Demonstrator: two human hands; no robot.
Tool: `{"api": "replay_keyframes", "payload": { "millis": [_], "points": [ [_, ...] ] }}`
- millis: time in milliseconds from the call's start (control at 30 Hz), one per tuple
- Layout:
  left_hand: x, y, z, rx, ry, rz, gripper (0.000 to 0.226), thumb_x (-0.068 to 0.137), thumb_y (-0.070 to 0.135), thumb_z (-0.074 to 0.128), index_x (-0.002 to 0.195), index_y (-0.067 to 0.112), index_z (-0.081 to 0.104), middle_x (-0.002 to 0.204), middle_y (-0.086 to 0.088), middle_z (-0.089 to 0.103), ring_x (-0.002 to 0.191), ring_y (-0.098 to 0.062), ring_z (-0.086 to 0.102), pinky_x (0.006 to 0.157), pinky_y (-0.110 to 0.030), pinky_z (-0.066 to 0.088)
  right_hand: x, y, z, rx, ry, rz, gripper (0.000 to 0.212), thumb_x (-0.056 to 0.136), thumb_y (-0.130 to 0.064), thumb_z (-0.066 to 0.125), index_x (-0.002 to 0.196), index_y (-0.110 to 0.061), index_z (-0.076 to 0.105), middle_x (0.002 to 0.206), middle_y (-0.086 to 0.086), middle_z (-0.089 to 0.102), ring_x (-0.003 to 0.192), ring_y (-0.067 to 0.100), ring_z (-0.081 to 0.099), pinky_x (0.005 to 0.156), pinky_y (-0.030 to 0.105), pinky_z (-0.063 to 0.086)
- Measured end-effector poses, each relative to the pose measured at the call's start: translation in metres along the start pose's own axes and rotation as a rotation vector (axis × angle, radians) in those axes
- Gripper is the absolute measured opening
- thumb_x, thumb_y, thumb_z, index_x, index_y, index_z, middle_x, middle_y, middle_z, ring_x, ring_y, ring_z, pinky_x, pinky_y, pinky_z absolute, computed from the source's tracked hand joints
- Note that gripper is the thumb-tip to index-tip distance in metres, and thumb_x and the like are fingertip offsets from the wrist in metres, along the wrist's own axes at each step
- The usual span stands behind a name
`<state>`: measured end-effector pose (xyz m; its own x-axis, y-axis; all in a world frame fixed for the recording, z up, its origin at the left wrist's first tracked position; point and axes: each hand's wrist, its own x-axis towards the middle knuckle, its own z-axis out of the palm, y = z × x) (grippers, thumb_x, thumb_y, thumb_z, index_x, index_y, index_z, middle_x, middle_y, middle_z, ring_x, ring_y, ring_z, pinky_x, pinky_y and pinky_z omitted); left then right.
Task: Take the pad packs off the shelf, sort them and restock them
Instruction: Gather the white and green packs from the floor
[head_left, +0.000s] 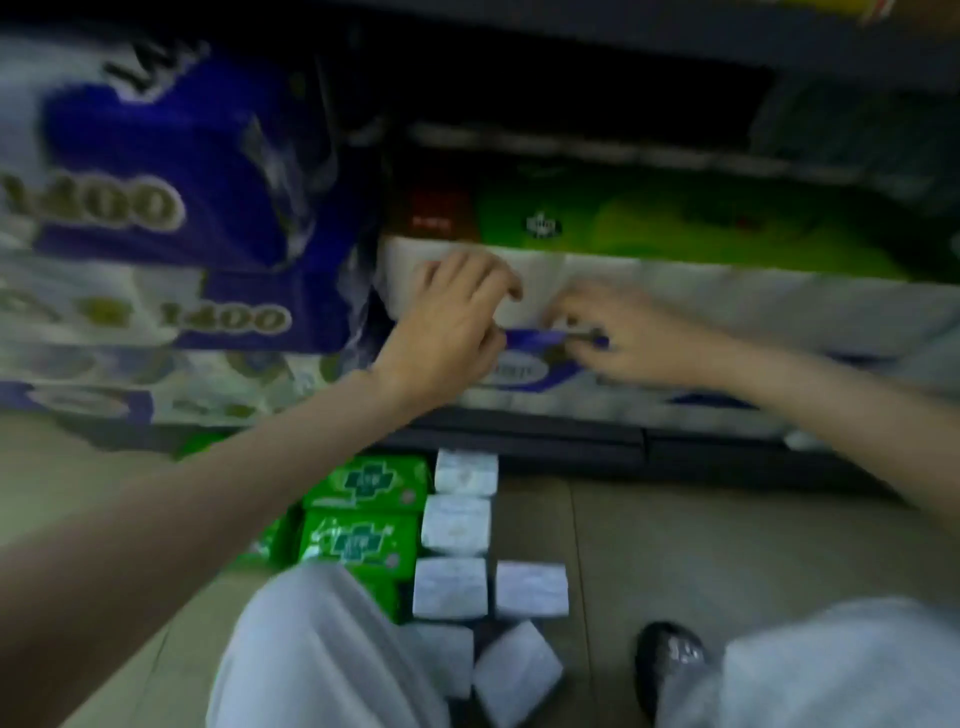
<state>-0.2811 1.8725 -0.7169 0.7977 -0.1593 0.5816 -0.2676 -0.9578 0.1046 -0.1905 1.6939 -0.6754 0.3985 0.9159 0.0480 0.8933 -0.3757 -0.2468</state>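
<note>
While the picture is blurred by movement, we can still read its main parts from the single head view.

Head view, shelf: we look down at a low shelf (519, 447) stacked with big tissue-roll bales, a blue and white bale (156, 208) at left, a green-topped bale (675, 223) behind, and a white and blue bale (727, 364) in front.

Head view, left hand: our left hand (452, 332) rests on the front bale with fingers curled; we cannot tell whether it grips anything.

Head view, right hand: our right hand (623, 343) lies just beside it, fingertips on the same wrapper; blur hides whether they pinch it.

Head view, pad packs: the green pad packs (363, 514) lie on the floor (727, 545) below the shelf edge, in a column. The white pad packs (457, 525) lie touching them on the right, in their own column, with more white ones nearer us, one tilted.

Head view, person: our pale trouser knees (322, 649) and a dark shoe (670, 660) frame the packs.

Step in hand: we judge the packs are off the shelf and sorted by colour; both hands seem to be shifting the bale to make room.

Next move: restocking calls for a cleared gap, then lifting each colour group in turn, keeping the columns unmixed.
</note>
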Motion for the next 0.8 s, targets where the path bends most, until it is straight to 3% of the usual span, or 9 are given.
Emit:
{"api": "replay_keyframes", "payload": {
  "millis": [100, 167, 200, 267, 333, 467, 567, 700, 800],
  "points": [
    [-0.054, 0.011, 0.061, 0.033, -0.293, 0.013, 0.034, 0.063, 0.027, 0.046, 0.089, 0.012, 0.062, 0.090, -0.010, 0.061, 0.087, -0.023, 0.042, 0.068, -0.034, 0.027, -0.033, 0.020, 0.090, -0.038, -0.437, 0.145, 0.042, 0.091, -0.030, 0.056, 0.128, -0.012, 0.050, 0.131, 0.010, 0.046, 0.117, 0.025, 0.047, 0.095, 0.032, 0.040],
    [-0.085, 0.023, 0.088, 0.105, -0.501, 0.065, 0.034, 0.061, 0.034, 0.064, 0.091, 0.016, 0.064, 0.092, -0.007, 0.062, 0.086, -0.024, 0.053, 0.068, -0.032, 0.039, -0.054, 0.024, 0.142, -0.066, -0.625, 0.205, 0.047, 0.091, -0.034, 0.057, 0.132, -0.016, 0.044, 0.136, 0.008, 0.040, 0.120, 0.023, 0.042, 0.096, 0.033, 0.039],
    [-0.100, 0.030, 0.096, 0.146, -0.682, 0.070, 0.042, 0.066, 0.038, 0.069, 0.102, 0.017, 0.063, 0.104, -0.008, 0.060, 0.095, -0.026, 0.056, 0.075, -0.034, 0.043, -0.063, 0.023, 0.165, -0.062, -0.688, 0.237, 0.051, 0.090, -0.035, 0.057, 0.135, -0.015, 0.042, 0.139, 0.009, 0.038, 0.123, 0.025, 0.039, 0.099, 0.035, 0.038],
    [-0.132, 0.041, 0.111, 0.157, -1.058, 0.023, 0.051, 0.085, 0.042, 0.059, 0.129, 0.019, 0.047, 0.132, -0.010, 0.043, 0.121, -0.030, 0.042, 0.095, -0.041, 0.037, -0.078, 0.017, 0.208, -0.069, -0.787, 0.282, 0.062, 0.090, -0.038, 0.057, 0.140, -0.011, 0.035, 0.147, 0.013, 0.030, 0.133, 0.030, 0.031, 0.108, 0.039, 0.030],
    [-0.154, 0.048, 0.121, 0.126, -1.264, -0.018, 0.051, 0.091, 0.041, 0.053, 0.135, 0.019, 0.040, 0.139, -0.010, 0.036, 0.127, -0.030, 0.035, 0.100, -0.043, 0.033, -0.087, 0.009, 0.243, -0.100, -0.800, 0.265, 0.064, 0.089, -0.043, 0.057, 0.139, -0.010, 0.035, 0.145, 0.012, 0.033, 0.133, 0.029, 0.032, 0.106, 0.039, 0.028],
    [-0.178, 0.065, 0.138, -0.025, -1.280, -0.137, 0.045, 0.090, 0.040, 0.055, 0.129, 0.019, 0.047, 0.133, -0.009, 0.041, 0.122, -0.029, 0.041, 0.097, -0.040, 0.035, -0.095, 0.001, 0.291, -0.110, -0.751, 0.296, 0.061, 0.087, -0.041, 0.057, 0.137, -0.013, 0.035, 0.139, 0.008, 0.042, 0.128, 0.026, 0.039, 0.103, 0.039, 0.028],
    [-0.193, 0.086, 0.150, -0.092, -1.311, -0.176, 0.050, 0.087, 0.046, 0.056, 0.126, 0.016, 0.049, 0.130, -0.012, 0.042, 0.118, -0.031, 0.043, 0.093, -0.040, 0.035, -0.098, 0.004, 0.309, -0.039, -0.700, 0.369, 0.057, 0.085, -0.033, 0.062, 0.132, -0.011, 0.038, 0.133, 0.011, 0.049, 0.121, 0.028, 0.048, 0.097, 0.041, 0.039],
    [-0.205, 0.116, 0.167, -0.039, -1.363, -0.243, 0.073, 0.079, 0.064, 0.056, 0.126, 0.010, 0.047, 0.130, -0.018, 0.041, 0.119, -0.034, 0.040, 0.097, -0.042, 0.032, -0.088, 0.024, 0.284, 0.026, -0.619, 0.509, 0.057, 0.085, -0.029, 0.063, 0.131, -0.005, 0.039, 0.128, 0.015, 0.052, 0.114, 0.032, 0.053, 0.085, 0.034, 0.044],
    [-0.207, 0.145, 0.183, 0.100, -1.400, -0.146, 0.091, 0.070, 0.075, 0.056, 0.127, 0.004, 0.045, 0.128, -0.016, 0.044, 0.118, -0.031, 0.039, 0.097, -0.039, 0.031, -0.083, 0.044, 0.257, 0.126, -0.595, 0.594, 0.060, 0.081, -0.034, 0.068, 0.127, -0.005, 0.043, 0.124, 0.015, 0.051, 0.110, 0.028, 0.052, 0.076, 0.031, 0.041]
  ]
}}
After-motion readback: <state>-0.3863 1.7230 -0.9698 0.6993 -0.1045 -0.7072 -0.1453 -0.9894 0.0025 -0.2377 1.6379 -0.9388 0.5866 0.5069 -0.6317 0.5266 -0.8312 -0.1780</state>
